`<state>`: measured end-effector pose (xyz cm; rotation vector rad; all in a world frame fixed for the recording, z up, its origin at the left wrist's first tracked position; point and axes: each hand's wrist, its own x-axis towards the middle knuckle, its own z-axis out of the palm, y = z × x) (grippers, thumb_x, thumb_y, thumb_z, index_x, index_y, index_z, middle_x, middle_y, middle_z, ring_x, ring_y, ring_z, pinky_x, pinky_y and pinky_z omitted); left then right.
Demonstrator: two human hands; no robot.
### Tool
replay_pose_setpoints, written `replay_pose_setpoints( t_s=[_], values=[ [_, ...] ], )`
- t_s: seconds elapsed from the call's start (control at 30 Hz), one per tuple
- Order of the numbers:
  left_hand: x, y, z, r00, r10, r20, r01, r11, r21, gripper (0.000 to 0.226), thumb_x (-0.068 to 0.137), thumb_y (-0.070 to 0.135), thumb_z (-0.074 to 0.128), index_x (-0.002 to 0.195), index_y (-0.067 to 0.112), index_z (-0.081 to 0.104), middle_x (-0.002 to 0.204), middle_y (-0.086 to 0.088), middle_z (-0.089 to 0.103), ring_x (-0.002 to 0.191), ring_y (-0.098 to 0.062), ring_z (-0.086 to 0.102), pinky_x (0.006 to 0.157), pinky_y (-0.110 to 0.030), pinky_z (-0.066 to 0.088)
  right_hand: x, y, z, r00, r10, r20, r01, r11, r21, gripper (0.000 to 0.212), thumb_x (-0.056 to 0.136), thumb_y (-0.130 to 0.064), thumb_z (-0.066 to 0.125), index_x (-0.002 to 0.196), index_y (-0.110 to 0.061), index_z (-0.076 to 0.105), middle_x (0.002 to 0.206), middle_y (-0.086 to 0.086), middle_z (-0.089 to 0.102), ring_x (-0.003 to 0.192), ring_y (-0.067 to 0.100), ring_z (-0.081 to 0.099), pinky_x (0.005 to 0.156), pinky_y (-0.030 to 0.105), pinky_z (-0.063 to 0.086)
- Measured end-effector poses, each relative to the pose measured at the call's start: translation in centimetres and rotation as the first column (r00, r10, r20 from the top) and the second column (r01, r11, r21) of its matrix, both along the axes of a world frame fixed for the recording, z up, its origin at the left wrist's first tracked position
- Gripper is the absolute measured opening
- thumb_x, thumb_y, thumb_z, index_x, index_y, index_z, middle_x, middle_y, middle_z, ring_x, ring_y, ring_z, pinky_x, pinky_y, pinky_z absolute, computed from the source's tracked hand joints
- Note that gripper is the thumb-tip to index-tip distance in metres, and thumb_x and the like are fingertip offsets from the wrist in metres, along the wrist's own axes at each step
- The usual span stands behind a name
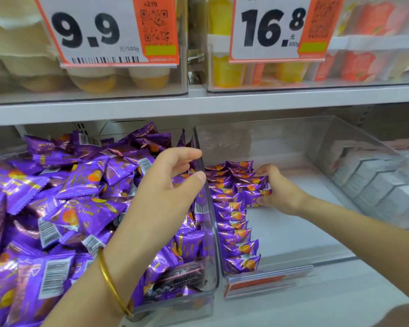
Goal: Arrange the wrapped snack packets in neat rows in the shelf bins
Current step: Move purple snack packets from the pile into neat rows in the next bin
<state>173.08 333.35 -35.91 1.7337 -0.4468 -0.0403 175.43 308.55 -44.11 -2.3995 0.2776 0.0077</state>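
Reaching in from the near edge, the left forearm wore a thin gold bangle (113, 282) at the wrist. Just past it the left hand (165, 192) hovered with thumb and forefinger curved and apart, holding nothing. Beneath and to the left of that hand lay a loose heap of purple foil snack packets (80, 208), filling a clear plastic bin (187, 308).

To the right of the left hand, across the shared wall, stood a second clear plastic bin (293, 232). A neat row of packets (236, 232) ran on edge along its left wall, from the front towards the back. The right hand (276, 190) reached deep into this bin, fingers curled round the end packet (255, 197) of a shorter second row (243, 178), which sat touching the long row. An orange label strip (265, 282) crossed the bin's front, nearer than the right hand.

Above both hands ran a grey shelf edge (198, 107). Higher up hung two white-and-orange price cards, one reading 9.9 (92, 31) and the other 16.8 (269, 29).
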Motion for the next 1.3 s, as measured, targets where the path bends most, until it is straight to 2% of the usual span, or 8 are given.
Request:
replay_pose_setpoints(
  t_s=[0.27,0.43,0.63,0.93,1.07,1.17,1.23,1.3],
  values=[
    [-0.2,-0.1,0.3,0.999,0.032,-0.013,-0.032,0.999,-0.01,0.029,0.089,0.01,0.057,0.102,0.036,0.06,0.115,0.017,0.059,0.111,0.006,0.052,0.101,-0.03,0.043,0.7,0.3,-0.1,0.987,-0.14,-0.084,0.148,0.985,0.094,0.059,0.073,0.001,0.076,0.126,-0.001,0.049,0.106,0.006,0.046,0.088,0.024,0.053,0.083,0.039,0.052],
    [-0.2,0.0,0.4,0.999,0.048,-0.006,-0.048,0.999,0.0,0.028,0.089,0.013,0.057,0.105,0.035,0.06,0.115,0.019,0.06,0.11,0.008,0.053,0.1,-0.029,0.044,0.4,1.3,0.4,0.987,-0.116,-0.11,0.133,0.977,0.169,0.061,0.074,0.002,0.075,0.128,0.001,0.046,0.082,-0.004,0.05,0.076,0.021,0.055,0.067,0.03,0.049],
    [-0.1,0.4,0.7,0.997,0.074,0.009,-0.074,0.997,-0.036,0.028,0.09,0.009,0.056,0.105,0.032,0.06,0.11,0.018,0.062,0.108,-0.006,0.059,0.094,-0.025,0.046,0.3,1.0,0.5,0.975,-0.16,-0.155,0.206,0.912,0.355,0.092,0.073,0.011,0.071,0.147,-0.004,0.017,0.114,0.017,0.052,0.089,0.026,0.056,0.071,0.034,0.052],
    [-0.3,2.9,2.1,0.998,0.049,0.048,-0.049,0.999,-0.014,0.027,0.09,-0.002,0.053,0.102,0.02,0.062,0.099,0.009,0.069,0.089,-0.003,0.067,0.081,-0.016,0.052,-1.1,0.8,2.4,0.976,-0.15,-0.159,0.16,0.986,0.053,0.091,0.078,-0.009,0.074,0.148,-0.007,0.016,0.142,0.018,0.037,0.11,0.03,0.052,0.091,0.038,0.046],
    [-0.2,4.6,2.5,0.964,0.102,0.248,-0.152,0.969,0.193,0.028,0.085,0.004,0.059,0.092,0.031,0.065,0.091,0.01,0.068,0.074,0.001,0.061,0.066,-0.006,0.044,-4.1,4.0,6.1,0.946,-0.016,0.325,0.047,0.995,-0.088,0.051,0.081,-0.005,0.066,0.129,-0.014,0.051,0.124,0.003,0.058,0.11,0.016,0.057,0.092,0.022,0.042],
    [0.3,5.7,2.4,0.873,0.064,0.483,-0.311,0.836,0.452,0.019,0.081,0.012,0.064,0.085,0.031,0.064,0.088,0.012,0.061,0.076,0.004,0.052,0.067,-0.01,0.037,-5.8,9.4,9.1,0.828,0.238,0.509,-0.208,0.971,-0.115,0.027,0.081,-0.012,0.065,0.107,-0.021,0.067,0.1,-0.013,0.062,0.092,0.0,0.056,0.085,0.006,0.037],
    [0.5,5.9,2.2,0.865,-0.029,0.501,-0.313,0.748,0.585,0.006,0.079,0.032,0.068,0.085,0.031,0.067,0.088,0.009,0.061,0.088,-0.012,0.053,0.079,-0.026,0.038,-5.2,11.8,9.4,0.795,0.438,0.419,-0.302,0.886,-0.353,0.032,0.078,-0.033,0.061,0.109,-0.024,0.067,0.105,-0.011,0.064,0.104,0.007,0.052,0.095,0.017,0.035],
    [0.2,5.6,1.8,0.877,-0.139,0.46,-0.302,0.586,0.752,0.024,0.075,0.055,0.061,0.088,0.036,0.067,0.092,0.01,0.06,0.097,-0.02,0.051,0.086,-0.036,0.039,-4.1,13.4,9.4,0.852,0.48,0.208,-0.318,0.792,-0.521,0.044,0.08,-0.046,0.061,0.12,-0.027,0.058,0.115,-0.003,0.061,0.118,0.02,0.044,0.099,0.038,0.038]
  ],
)
